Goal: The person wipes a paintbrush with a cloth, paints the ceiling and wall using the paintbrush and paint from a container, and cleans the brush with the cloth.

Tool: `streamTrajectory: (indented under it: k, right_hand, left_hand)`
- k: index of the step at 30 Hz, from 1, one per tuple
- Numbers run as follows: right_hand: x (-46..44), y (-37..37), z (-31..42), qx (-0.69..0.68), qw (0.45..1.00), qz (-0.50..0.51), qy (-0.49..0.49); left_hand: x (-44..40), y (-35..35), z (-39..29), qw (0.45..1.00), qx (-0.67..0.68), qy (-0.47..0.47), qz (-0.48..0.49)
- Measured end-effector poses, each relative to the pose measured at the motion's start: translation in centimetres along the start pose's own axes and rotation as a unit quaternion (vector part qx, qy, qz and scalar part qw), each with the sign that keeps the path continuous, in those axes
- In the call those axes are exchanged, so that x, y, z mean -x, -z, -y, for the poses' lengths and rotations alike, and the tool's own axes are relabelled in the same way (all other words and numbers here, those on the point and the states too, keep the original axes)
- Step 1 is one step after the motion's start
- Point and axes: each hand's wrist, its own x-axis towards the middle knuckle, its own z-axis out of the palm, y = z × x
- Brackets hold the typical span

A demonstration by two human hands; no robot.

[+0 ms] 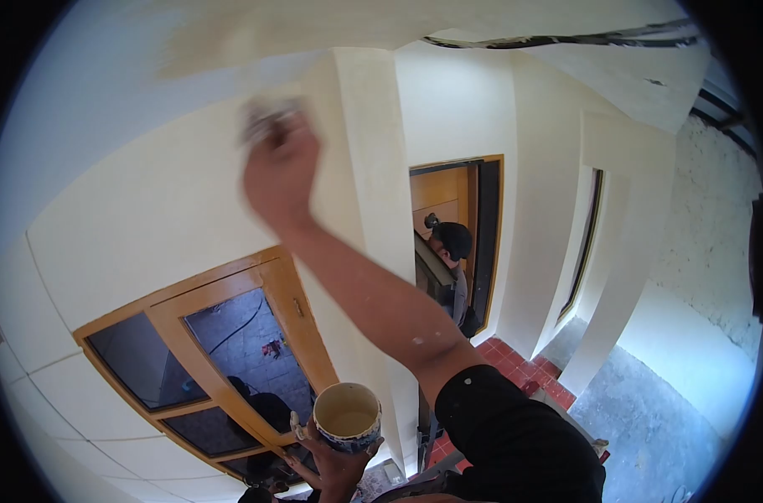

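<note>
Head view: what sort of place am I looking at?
Probably a house's entrance or porch, perhaps under renovation: there's a glazed wooden frame, a doorway beside red floor tiles, and a pot of pale, paint-like liquid in the left hand.

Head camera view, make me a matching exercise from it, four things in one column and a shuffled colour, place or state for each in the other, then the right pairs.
Column one:
1. Cup
2. Right hand
3. Floor tiles
4. Right sleeve

Column two:
A. Red
B. In the left hand
C. Black
D. Raised and blurred

Pairs: 1-B, 2-D, 3-A, 4-C
</note>
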Motion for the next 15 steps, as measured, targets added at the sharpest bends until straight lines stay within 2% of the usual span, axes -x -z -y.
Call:
streamTrajectory:
  k: [1, 3, 6, 7, 9, 10, 11, 13, 15]
  right_hand:
    - [1.8, -0.3, 1.6, -0.022, 0.991, 0.091, -0.092]
    - [4.0, -0.7, 4.7, -0.038, 0.960, 0.193, -0.199]
    - [4.8, 1.6, 6.9, -0.039, 0.912, 0.337, -0.232]
    - [4.6, 3.0, 7.5, -0.030, 0.913, 0.322, -0.248]
    - [3.8, 6.3, 8.4, 0.035, 0.891, 0.409, -0.194]
    - [3.2, 8.2, 8.9, 0.081, 0.883, 0.419, -0.195]
    - [2.6, 10.2, 9.7, 0.122, 0.867, 0.430, -0.218]
    - [1.5, 15.4, 11.2, 0.233, 0.862, 0.432, -0.123]
    - [-0.1, 19.7, 15.3, 0.325, 0.818, 0.417, -0.227]
  left_hand:
    - [0.1, 0.0, 0.0, 1.000, -0.002, -0.004, 0.008]
    - [-0.1, -0.2, 0.0, 0.999, -0.006, 0.008, 0.030]
    - [-0.3, -0.6, 1.7, 0.997, 0.029, 0.008, 0.065]
    - [-0.2, -0.6, 1.8, 0.996, 0.037, 0.017, 0.079]
    - [-0.1, -0.7, 2.6, 0.992, -0.061, -0.025, 0.106]
    - [0.0, -0.9, 3.4, 0.987, -0.096, -0.048, 0.117]
    - [0.1, -1.2, 3.5, 0.986, -0.073, -0.071, 0.134]
    - [0.2, -2.3, 1.9, 0.976, -0.026, -0.127, 0.173]
    - [0.2, -3.9, -2.7, 0.954, -0.006, -0.216, 0.209]
